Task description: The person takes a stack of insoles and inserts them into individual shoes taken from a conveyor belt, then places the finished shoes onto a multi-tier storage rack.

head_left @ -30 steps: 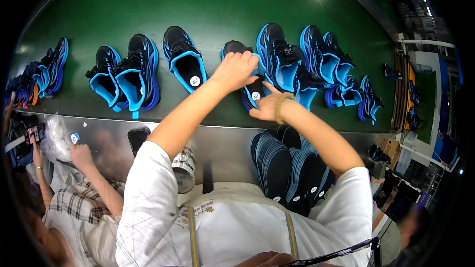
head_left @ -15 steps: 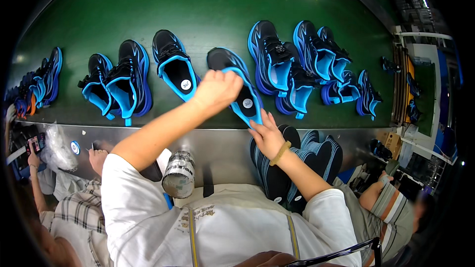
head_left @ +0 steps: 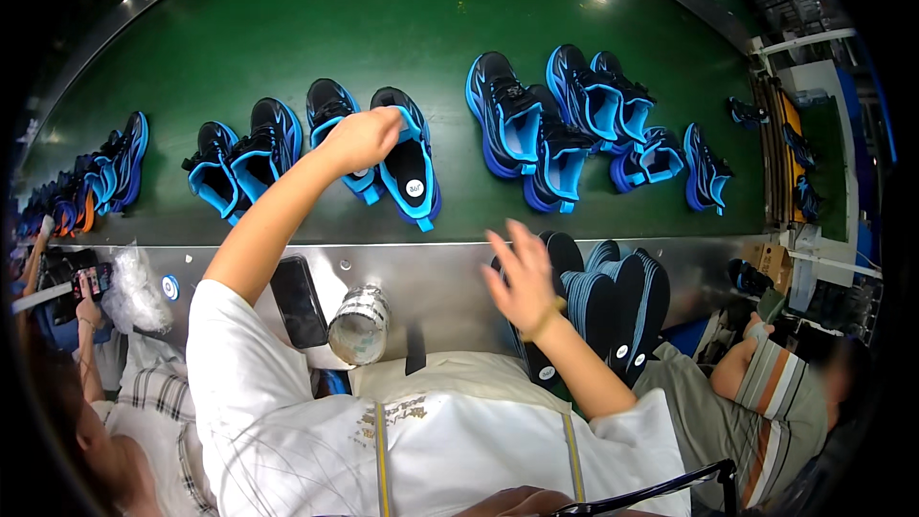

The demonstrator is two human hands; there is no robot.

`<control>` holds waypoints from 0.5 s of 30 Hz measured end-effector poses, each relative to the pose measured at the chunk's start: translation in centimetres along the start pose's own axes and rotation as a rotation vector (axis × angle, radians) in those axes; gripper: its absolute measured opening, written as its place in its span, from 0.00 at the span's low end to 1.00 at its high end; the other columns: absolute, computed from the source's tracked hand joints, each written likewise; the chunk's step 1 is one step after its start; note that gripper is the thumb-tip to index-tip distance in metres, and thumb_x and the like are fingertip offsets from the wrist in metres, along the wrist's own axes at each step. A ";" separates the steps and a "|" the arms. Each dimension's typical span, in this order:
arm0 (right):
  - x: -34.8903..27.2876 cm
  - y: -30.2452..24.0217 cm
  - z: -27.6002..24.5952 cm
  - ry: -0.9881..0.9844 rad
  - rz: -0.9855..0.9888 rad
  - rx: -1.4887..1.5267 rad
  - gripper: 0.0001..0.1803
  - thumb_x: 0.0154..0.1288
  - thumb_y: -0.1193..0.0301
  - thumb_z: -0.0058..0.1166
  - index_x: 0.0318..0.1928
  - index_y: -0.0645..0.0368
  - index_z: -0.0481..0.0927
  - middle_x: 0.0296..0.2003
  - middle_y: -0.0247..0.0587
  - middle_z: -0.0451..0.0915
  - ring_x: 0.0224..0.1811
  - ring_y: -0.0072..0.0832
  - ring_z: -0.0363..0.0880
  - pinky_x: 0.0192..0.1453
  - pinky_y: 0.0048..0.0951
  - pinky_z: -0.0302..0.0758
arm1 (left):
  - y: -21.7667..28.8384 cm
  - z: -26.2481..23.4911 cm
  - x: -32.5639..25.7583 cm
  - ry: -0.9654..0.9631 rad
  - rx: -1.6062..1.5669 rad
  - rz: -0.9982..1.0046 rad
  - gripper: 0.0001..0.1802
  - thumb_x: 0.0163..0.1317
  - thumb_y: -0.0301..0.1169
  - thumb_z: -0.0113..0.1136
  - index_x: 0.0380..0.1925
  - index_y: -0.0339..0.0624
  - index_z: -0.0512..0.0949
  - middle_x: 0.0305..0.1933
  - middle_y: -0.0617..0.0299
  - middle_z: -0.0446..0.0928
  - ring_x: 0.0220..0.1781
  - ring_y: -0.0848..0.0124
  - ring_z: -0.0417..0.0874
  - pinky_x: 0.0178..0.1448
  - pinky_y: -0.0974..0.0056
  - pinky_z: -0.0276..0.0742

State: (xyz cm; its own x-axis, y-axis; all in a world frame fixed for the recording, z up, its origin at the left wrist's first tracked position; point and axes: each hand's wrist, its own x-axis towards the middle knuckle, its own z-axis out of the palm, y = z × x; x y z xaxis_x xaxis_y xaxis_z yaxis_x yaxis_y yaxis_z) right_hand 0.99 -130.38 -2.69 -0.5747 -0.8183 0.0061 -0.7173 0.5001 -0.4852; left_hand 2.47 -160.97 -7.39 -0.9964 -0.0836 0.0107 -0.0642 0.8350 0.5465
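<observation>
My left hand (head_left: 362,144) is closed on the tongue area of a black and blue sneaker (head_left: 431,165), its toe pointing away from me. A round white sticker shows on the insole inside. Close on its left sits a matching sneaker (head_left: 328,96), partly covered by my left hand and forearm. My right hand (head_left: 522,285) is open with fingers spread and holds nothing. It hovers over the metal ledge (head_left: 450,278), by stacks of black insoles (head_left: 598,311) with blue edges. The right forearm hides part of the stacks.
More sneakers stand on the green belt (head_left: 412,19), at right (head_left: 507,115) and left (head_left: 273,139). A phone (head_left: 299,302) and a tape-wrapped cup-like container (head_left: 360,325) rest on the ledge. Other people sit at either side, one in a plaid garment (head_left: 163,402).
My left hand has carried the sneaker left, beside its match. My right hand has let go of its heel and drawn back towards the insoles, fingers spreading.
</observation>
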 end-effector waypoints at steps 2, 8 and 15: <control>-3.4 0.7 -2.1 0.068 0.052 -0.101 0.19 0.48 0.70 0.52 0.45 0.54 0.72 0.53 0.54 0.59 0.49 0.49 0.62 0.53 0.42 0.59 | 0.6 -0.7 -0.9 0.141 -0.509 -0.285 0.08 0.54 0.30 0.42 0.25 0.36 0.67 0.26 0.59 0.73 0.20 0.69 0.69 0.25 0.69 0.65; -13.1 -0.2 -3.0 -0.171 0.510 -0.080 0.30 0.49 0.59 0.53 0.54 0.48 0.63 0.52 0.61 0.57 0.43 0.52 0.69 0.43 0.37 0.69 | 5.5 -2.2 -1.2 0.531 -1.621 -0.456 0.09 0.55 0.31 0.41 0.19 0.42 0.66 0.19 0.67 0.67 0.11 0.81 0.52 0.16 0.75 0.47; -16.1 1.5 -3.1 -0.165 0.458 0.077 0.34 0.51 0.64 0.52 0.57 0.61 0.55 0.54 0.70 0.49 0.51 0.59 0.58 0.51 0.43 0.62 | 10.0 4.4 5.4 0.520 -0.699 -0.384 0.16 0.55 0.41 0.48 0.18 0.41 0.64 0.12 0.62 0.65 0.13 0.68 0.66 0.19 0.65 0.61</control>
State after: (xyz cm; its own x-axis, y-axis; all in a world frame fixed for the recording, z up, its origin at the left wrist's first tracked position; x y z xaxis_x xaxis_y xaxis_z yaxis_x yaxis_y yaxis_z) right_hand 7.97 -115.58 -0.80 -0.7496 -0.5565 -0.3583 -0.3708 0.8015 -0.4691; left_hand -3.81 -150.69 -5.52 -0.7539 -0.6570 0.0055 -0.1671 0.1999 0.9655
